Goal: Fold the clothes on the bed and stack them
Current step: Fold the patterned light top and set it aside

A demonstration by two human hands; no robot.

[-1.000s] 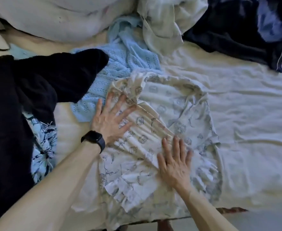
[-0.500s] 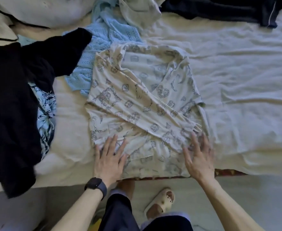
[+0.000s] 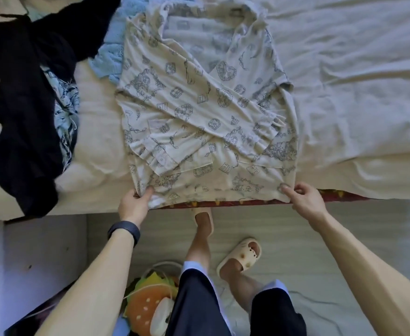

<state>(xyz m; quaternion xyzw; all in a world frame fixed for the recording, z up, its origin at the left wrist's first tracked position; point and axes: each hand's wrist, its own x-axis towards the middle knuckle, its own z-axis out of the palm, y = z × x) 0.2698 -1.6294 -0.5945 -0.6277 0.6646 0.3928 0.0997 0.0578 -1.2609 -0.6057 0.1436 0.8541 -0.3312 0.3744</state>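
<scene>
Drawn back from the flattened sleeves, the left hand point(image 3: 133, 204) and right hand point(image 3: 306, 202) are now pinched onto the hem corners of the printed shirt point(image 3: 199, 105), spread at the near edge of the bed point(image 3: 356, 81); with sleeves crossed in, a bottom-up fold is judged next

Home bedroom: bed point(image 3: 359, 76) w/ strewn clothes point(image 3: 24, 98), slippers point(image 3: 241, 254).
</scene>
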